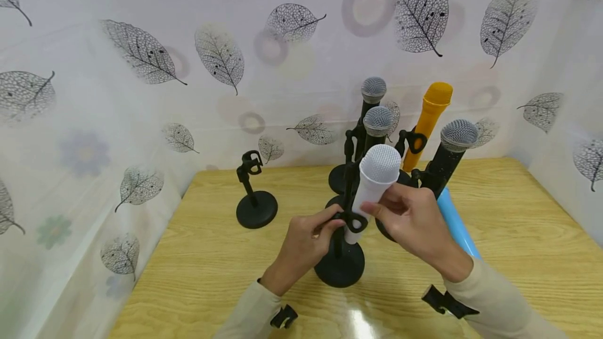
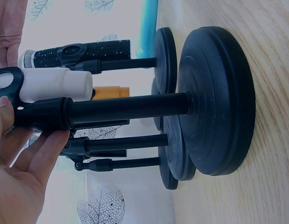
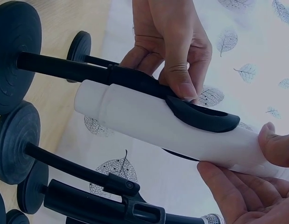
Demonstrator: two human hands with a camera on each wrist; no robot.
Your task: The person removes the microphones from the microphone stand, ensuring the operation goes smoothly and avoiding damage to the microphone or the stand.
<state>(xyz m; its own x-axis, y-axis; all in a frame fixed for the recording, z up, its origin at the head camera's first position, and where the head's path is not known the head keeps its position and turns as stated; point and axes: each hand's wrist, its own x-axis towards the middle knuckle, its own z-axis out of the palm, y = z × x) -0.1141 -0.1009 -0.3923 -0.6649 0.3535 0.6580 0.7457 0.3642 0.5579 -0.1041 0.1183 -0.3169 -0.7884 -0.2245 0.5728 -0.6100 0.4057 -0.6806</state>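
A white microphone [image 1: 379,165] leans in the clip [image 3: 202,116] of a black desk stand [image 1: 340,268]. My right hand [image 1: 419,221] holds its body just under the mesh head, thumb on one side and fingers on the other. At the clip and the top of the post, my left hand [image 1: 303,239] pinches the stand between thumb and fingers. In the right wrist view the clip's curved arms lie around the white body, and the tail end [image 3: 90,97] sticks out beside the post. The stand's round base [image 2: 216,100] sits on the wooden table.
Behind stand black microphones with silver heads [image 1: 378,121] and an orange microphone [image 1: 428,119], all on stands. A stand with a bare clip [image 1: 256,208] is at the back left. A light blue tube-like thing [image 1: 457,224] lies right. Leaf-patterned sheeting [image 1: 301,67] borders the table [image 1: 212,276].
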